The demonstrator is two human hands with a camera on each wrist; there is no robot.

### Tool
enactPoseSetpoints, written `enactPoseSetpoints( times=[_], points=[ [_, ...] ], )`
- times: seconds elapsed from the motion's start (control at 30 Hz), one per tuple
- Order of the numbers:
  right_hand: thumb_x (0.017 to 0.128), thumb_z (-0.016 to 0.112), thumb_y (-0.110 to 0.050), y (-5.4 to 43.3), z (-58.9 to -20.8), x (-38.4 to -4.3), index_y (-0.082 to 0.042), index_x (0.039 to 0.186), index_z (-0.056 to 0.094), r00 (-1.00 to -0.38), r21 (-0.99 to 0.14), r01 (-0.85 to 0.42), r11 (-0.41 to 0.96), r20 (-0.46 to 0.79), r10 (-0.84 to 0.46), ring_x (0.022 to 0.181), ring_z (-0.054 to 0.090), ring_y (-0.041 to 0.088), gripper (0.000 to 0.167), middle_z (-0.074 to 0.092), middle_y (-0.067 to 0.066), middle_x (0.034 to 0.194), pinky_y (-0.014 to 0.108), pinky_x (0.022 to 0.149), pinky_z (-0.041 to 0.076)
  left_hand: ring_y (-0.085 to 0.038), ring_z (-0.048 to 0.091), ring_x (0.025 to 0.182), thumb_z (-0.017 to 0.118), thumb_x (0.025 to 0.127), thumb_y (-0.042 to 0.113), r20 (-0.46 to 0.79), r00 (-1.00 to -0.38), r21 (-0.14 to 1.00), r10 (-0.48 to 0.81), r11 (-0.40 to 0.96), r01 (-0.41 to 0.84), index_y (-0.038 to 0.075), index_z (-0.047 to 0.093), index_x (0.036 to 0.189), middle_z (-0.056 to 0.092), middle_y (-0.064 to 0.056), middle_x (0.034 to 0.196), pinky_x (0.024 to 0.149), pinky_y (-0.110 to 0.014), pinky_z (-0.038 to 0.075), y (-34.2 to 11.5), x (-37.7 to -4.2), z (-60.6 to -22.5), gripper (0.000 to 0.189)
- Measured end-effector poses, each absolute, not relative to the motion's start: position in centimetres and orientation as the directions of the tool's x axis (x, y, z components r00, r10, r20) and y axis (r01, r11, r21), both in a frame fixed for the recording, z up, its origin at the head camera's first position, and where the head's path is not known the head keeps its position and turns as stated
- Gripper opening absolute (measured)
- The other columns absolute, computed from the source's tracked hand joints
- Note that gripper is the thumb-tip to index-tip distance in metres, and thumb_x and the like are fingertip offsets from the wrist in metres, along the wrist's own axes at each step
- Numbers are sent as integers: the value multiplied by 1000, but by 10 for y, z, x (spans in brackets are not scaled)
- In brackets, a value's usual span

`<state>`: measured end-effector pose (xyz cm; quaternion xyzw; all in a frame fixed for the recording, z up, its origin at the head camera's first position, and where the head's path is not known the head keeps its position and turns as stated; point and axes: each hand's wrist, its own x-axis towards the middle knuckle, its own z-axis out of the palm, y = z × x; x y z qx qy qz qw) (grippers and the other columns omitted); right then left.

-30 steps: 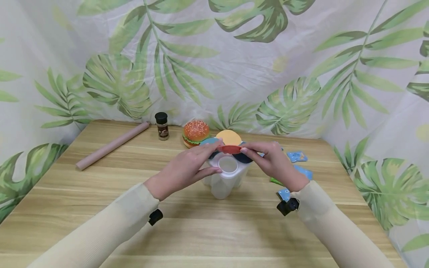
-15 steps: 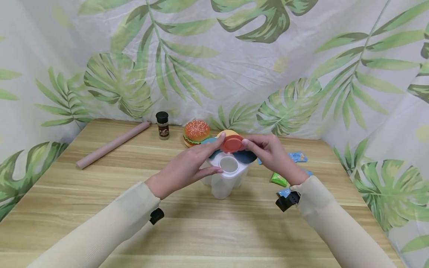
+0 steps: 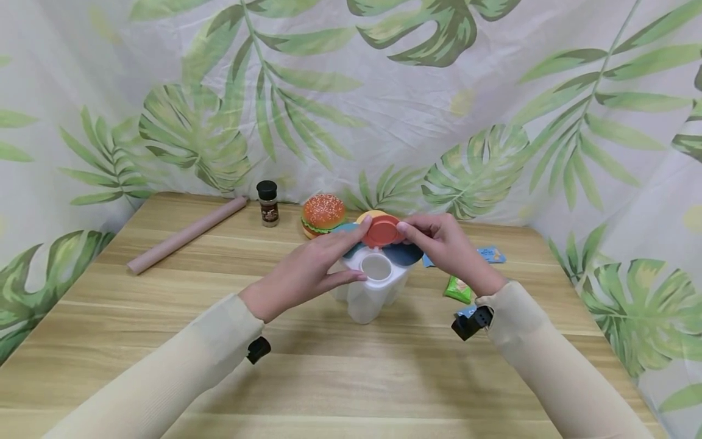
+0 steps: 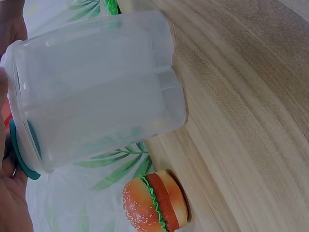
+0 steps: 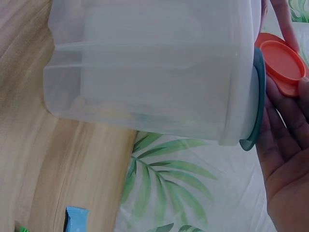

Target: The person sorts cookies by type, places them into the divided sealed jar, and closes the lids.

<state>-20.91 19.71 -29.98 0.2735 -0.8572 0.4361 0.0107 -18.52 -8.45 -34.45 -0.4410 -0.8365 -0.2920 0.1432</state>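
Observation:
A translucent plastic storage container (image 3: 366,305) with a white top stands upright mid-table. Its red flip lid (image 3: 382,230) is raised, baring a round opening (image 3: 376,267). Between thumb and index finger, my right hand (image 3: 446,247) pinches the red lid's right edge. My left hand (image 3: 301,268) rests at the top's left side, fingers extended, index fingertip at the red lid and thumb by the opening's front rim. Teal (image 3: 347,227), yellow (image 3: 370,214) and navy (image 3: 404,253) lids surround the red one. The right wrist view shows the red lid's recessed underside (image 5: 285,60).
Behind the container sits a toy hamburger (image 3: 323,213). A black-capped seasoning jar (image 3: 268,204) and a pinkish rolled tube (image 3: 186,236) lie farther left. Right of the container are a green packet (image 3: 457,289) and blue packets (image 3: 490,255), partly hidden by my right arm.
The red lid has tipped farther back, from nearly edge-on to showing its underside. My right hand has moved slightly up with it; my left hand has hardly moved.

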Motion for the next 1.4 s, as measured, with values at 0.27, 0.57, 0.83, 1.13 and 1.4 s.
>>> enactPoseSetpoints(
  times=[0.27,0.57,0.83,1.13,1.4],
  points=[
    [108,61,-18,200,-301,-210,-5,113,80,-836,-738,-494,459,257,-485,79,66,9,23,79,13,105,20,74,56,-24,58,142,79,94,30,529,-545,343,651,424,838,11,30,166,58,-11,155,116,-39,51,-86,-185,-345,89],
    [109,58,-16,225,-307,-211,5,119,74,-864,-760,-473,445,299,-406,97,73,-1,29,77,24,112,16,91,60,-25,56,144,78,95,31,494,-569,357,658,443,822,12,29,167,56,-10,157,118,-41,49,-84,-185,-342,89],
    [109,59,-22,272,-331,-216,-2,127,72,-945,-634,-313,707,137,-296,105,73,21,30,76,20,121,30,92,61,-25,56,144,78,95,32,498,-573,349,651,454,820,12,29,166,57,-10,156,118,-41,49,-85,-184,-343,89],
    [106,61,-15,311,-376,-218,20,143,48,-945,-471,-195,860,-146,-294,128,57,58,53,54,43,141,65,105,51,-25,56,145,77,96,33,472,-590,352,655,473,808,12,31,166,56,-10,157,118,-41,49,-84,-183,-346,86],
    [105,63,-22,307,-385,-219,20,144,47,-926,-401,-179,899,-239,-291,107,64,40,59,61,37,133,49,89,55,-25,57,143,76,97,32,482,-586,348,651,471,810,13,29,167,58,-10,155,117,-40,50,-87,-183,-347,87]
  ],
)
